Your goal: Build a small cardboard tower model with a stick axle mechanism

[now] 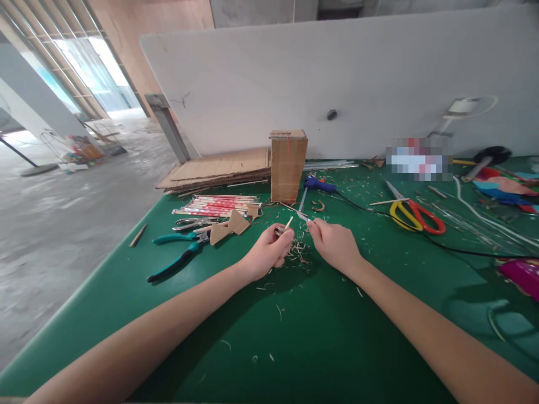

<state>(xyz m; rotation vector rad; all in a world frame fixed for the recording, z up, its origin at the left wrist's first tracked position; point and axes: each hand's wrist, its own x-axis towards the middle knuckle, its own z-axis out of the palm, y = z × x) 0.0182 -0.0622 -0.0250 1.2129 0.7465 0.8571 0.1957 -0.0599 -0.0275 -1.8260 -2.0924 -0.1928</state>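
Head view: my left hand (267, 252) pinches a stick (288, 223), right hand (332, 242) a small blade (302, 215); shavings (297, 249) piled, trimming seemingly partway.

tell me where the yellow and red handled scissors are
Head view: the yellow-and-red scissors lie on the green table, right of the right hand, beside a black cable.

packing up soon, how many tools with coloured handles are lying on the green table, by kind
teal-handled pliers: 1
yellow-and-red-handled scissors: 1
blue-handled tool, kind unclear: 1
total: 3
not counted, held: thin pale stick in left hand, small metal blade in right hand
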